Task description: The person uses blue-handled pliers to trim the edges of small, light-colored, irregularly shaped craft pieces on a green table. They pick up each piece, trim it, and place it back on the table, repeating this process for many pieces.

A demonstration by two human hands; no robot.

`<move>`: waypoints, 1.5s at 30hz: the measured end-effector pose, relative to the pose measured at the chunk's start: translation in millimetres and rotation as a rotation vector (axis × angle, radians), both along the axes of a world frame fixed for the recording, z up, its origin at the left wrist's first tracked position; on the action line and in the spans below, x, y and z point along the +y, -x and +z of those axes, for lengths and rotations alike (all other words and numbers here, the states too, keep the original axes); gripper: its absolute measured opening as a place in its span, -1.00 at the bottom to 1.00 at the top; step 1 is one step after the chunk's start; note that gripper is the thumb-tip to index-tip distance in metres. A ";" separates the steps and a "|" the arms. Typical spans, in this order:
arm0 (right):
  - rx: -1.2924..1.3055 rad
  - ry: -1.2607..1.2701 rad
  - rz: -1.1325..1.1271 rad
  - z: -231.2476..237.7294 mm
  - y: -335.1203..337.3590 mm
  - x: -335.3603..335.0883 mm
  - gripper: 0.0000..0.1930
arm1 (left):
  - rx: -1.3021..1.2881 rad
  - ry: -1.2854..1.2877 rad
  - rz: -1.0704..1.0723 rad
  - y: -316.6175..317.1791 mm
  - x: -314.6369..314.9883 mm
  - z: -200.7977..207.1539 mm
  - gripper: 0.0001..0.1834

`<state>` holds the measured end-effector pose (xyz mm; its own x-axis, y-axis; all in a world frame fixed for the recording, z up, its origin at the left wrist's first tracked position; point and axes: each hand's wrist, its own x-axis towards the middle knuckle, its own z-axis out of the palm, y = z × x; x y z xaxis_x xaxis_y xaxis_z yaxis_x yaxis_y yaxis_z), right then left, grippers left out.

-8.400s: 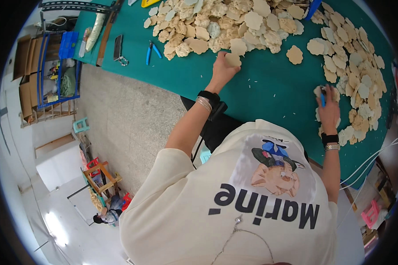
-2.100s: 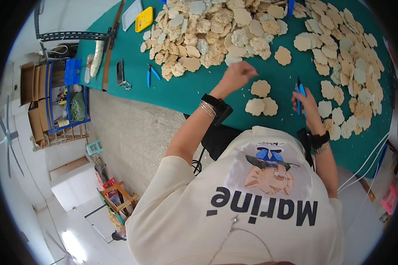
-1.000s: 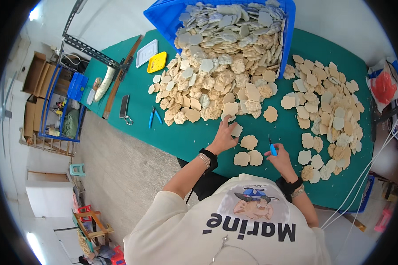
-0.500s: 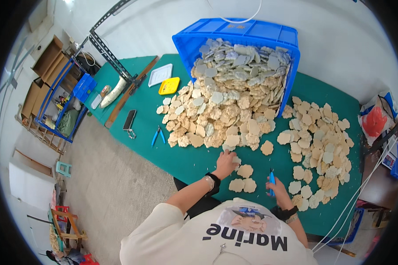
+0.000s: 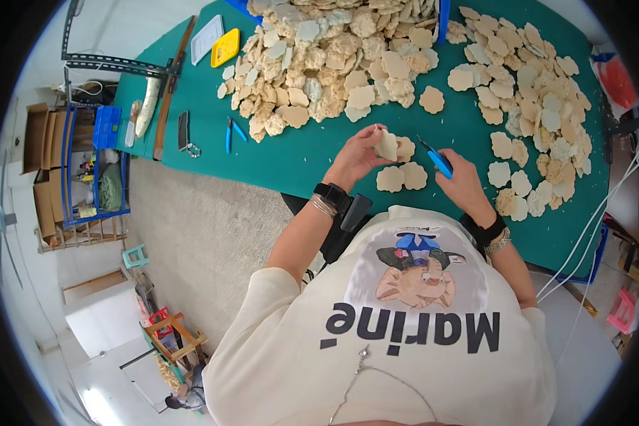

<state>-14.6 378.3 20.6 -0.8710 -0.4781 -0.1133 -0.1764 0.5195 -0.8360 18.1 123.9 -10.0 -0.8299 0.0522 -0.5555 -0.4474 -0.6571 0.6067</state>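
Between its fingertips my left hand (image 5: 358, 156) pinches a pale, scallop-edged flat piece (image 5: 386, 146), raised off the table and tilted. My right hand (image 5: 464, 186) is wrapped round blue-handled nippers (image 5: 440, 163), their tips pointing up and left, a short gap from that piece. Whether the jaws are parted is too small to tell. Just beyond and below the held piece, a few similar cream pieces (image 5: 413, 176) lie flat. A big heap of such pieces (image 5: 326, 67) spreads in front of my hands, and a second, looser pile (image 5: 539, 106) lies to the right.
A blue crate (image 5: 444, 21) shows only its edge behind the heap. On the green table (image 5: 192, 153) at left are a yellow tray (image 5: 225, 48), a white tray (image 5: 206, 39), a phone (image 5: 184, 130) and another blue-handled tool (image 5: 232, 135). White cables (image 5: 603, 206) hang at the right edge.
The view has tilted down toward my body. My left hand has lifted a flat piece from the table, and my right hand has brought the nippers up closer to it.
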 end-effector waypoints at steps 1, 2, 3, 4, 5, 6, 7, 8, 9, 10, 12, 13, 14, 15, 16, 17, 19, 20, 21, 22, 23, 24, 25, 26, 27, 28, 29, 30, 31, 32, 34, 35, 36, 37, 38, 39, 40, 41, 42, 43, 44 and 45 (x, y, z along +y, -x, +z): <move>0.061 0.006 0.023 1.9 0.6 -3.2 -0.61 | 0.073 -0.082 -0.031 -4.1 3.8 6.0 -0.69; 0.099 0.006 0.032 2.9 0.9 -6.0 -0.61 | 0.055 0.002 -0.082 -6.0 4.1 11.0 -0.69; 0.133 0.013 0.034 3.2 0.8 -7.7 -0.60 | 0.069 0.058 -0.144 -8.3 4.2 14.6 -0.69; 0.125 -0.031 0.056 2.7 2.0 -8.7 -0.60 | 0.040 0.138 -0.197 -11.0 5.5 16.5 -0.69; 0.119 -0.067 0.074 1.7 4.3 -9.8 -0.59 | 0.123 0.171 -0.235 -12.7 6.6 17.5 -0.70; 0.114 -0.098 0.090 0.7 5.0 -10.2 -0.59 | 0.164 0.231 -0.263 -14.2 8.0 17.9 -0.71; 0.091 -0.105 0.102 -0.3 4.6 -10.2 -0.59 | 0.213 0.286 -0.290 -15.8 9.3 18.4 -0.72; 0.073 -0.106 0.111 -1.1 5.1 -10.5 -0.59 | 0.253 0.335 -0.305 -15.9 10.1 19.2 -0.71; 0.057 -0.103 0.118 -1.8 5.6 -11.0 -0.59 | 0.302 0.381 -0.319 -15.3 11.1 20.1 -0.70; 0.049 -0.103 0.124 -2.3 5.7 -11.3 -0.59 | 0.351 0.439 -0.332 -15.8 11.5 21.4 -0.69; 0.028 -0.103 0.125 -2.7 5.9 -11.6 -0.59 | 0.334 0.538 -0.365 -16.8 12.1 23.7 -0.67; 0.030 -0.097 0.133 -2.7 6.3 -11.6 -0.59 | 0.355 0.592 -0.375 -17.1 12.4 24.3 -0.65; 0.025 -0.096 0.136 -2.7 6.1 -11.5 -0.59 | 0.288 0.606 -0.399 -17.2 12.7 24.1 -0.65; 0.021 -0.084 0.136 -2.5 5.9 -11.2 -0.59 | 0.250 0.619 -0.416 -16.3 12.7 23.3 -0.64; 0.031 -0.100 0.146 -2.2 5.8 -10.8 -0.59 | 0.215 0.633 -0.433 -15.1 12.8 22.2 -0.63; 0.041 -0.105 0.152 -1.8 5.3 -10.4 -0.60 | 0.221 0.625 -0.427 -14.4 13.1 20.7 -0.64; 0.041 -0.119 0.160 -0.5 5.1 -9.7 -0.59 | 0.223 0.620 -0.418 -13.7 13.9 18.5 -0.65; 0.030 -0.127 0.163 0.2 5.7 -9.4 -0.57 | 0.232 0.597 -0.406 -13.4 14.1 17.9 -0.65; 0.019 -0.135 0.165 1.1 5.7 -9.5 -0.55 | 0.229 0.585 -0.397 -13.3 14.3 17.8 -0.65; 0.029 -0.136 0.160 1.9 5.1 -10.0 -0.56 | 0.227 0.574 -0.388 -13.2 14.5 18.2 -0.65; 0.040 -0.137 0.153 2.8 4.7 -10.5 -0.56 | 0.223 0.573 -0.389 -13.3 14.5 19.1 -0.65; 0.043 -0.139 0.143 3.7 4.5 -10.8 -0.57 | 0.221 0.572 -0.390 -13.1 14.6 20.0 -0.66; 0.064 -0.148 0.145 4.5 4.1 -11.0 -0.58 | 0.218 0.571 -0.391 -13.0 14.8 20.9 -0.66; 0.078 -0.158 0.144 5.2 3.8 -11.1 -0.59 | 0.215 0.576 -0.393 -12.9 15.0 21.8 -0.66; 0.091 -0.165 0.140 5.7 3.5 -11.1 -0.60 | 0.212 0.580 -0.395 -12.6 15.1 22.5 -0.66; 0.100 -0.170 0.140 5.8 3.0 -11.1 -0.62 | 0.218 0.585 -0.395 -12.7 15.3 22.8 -0.66; 0.108 -0.172 0.138 5.6 2.7 -11.2 -0.64 | 0.215 0.589 -0.397 -12.6 15.6 22.9 -0.66; 0.116 -0.174 0.136 4.9 2.4 -11.1 -0.66 | 0.222 0.594 -0.396 -12.1 15.7 22.6 -0.66; 0.140 -0.167 0.127 3.6 2.1 -11.3 -0.68 | 0.228 0.599 -0.395 -11.5 15.7 22.2 -0.66; 0.163 -0.160 0.118 1.7 1.3 -11.9 -0.70 | 0.222 0.602 -0.399 -11.2 15.8 21.7 -0.66; 0.177 -0.160 0.113 -3.7 0.8 -12.9 -0.75 | 0.208 0.614 -0.407 -10.6 15.7 20.6 -0.68; 0.168 -0.166 0.116 -7.1 1.7 -13.2 -0.76 | 0.212 0.619 -0.419 -10.1 15.6 20.2 -0.68; 0.158 -0.172 0.119 -10.4 1.8 -13.2 -0.78 | 0.213 0.632 -0.432 -9.5 15.3 19.7 -0.68; 0.139 -0.138 0.107 -13.7 0.9 -12.9 -0.78 | 0.221 0.650 -0.443 -9.3 15.1 19.4 -0.69; 0.120 -0.104 0.095 -17.0 0.5 -12.8 -0.78 | 0.200 0.648 -0.448 -9.1 15.3 18.8 -0.69; 0.104 -0.069 0.082 -20.0 1.1 -13.1 -0.78 | 0.189 0.654 -0.450 -8.3 15.7 17.7 -0.70; 0.063 -0.051 0.043 -22.3 0.6 -13.5 -0.77 | 0.173 0.673 -0.455 -6.7 15.4 16.6 -0.70; 0.025 -0.031 0.006 -23.8 -0.6 -13.4 -0.76 | 0.240 0.740 -0.506 -4.8 15.0 15.1 -0.72; -0.019 -0.015 -0.033 -24.8 0.5 -12.8 -0.75 | 0.300 0.821 -0.556 -2.7 14.6 13.1 -0.73; -0.020 -0.016 -0.050 -25.3 4.1 -11.4 -0.74 | 0.386 0.902 -0.597 0.7 13.4 10.6 -0.74; -0.029 -0.023 -0.073 -25.5 7.8 -9.5 -0.73 | 0.440 0.970 -0.665 4.2 12.7 7.6 -0.78; -0.054 -0.041 -0.105 -25.7 10.3 -8.1 -0.72 | 0.456 1.058 -0.651 9.2 10.1 4.4 -0.79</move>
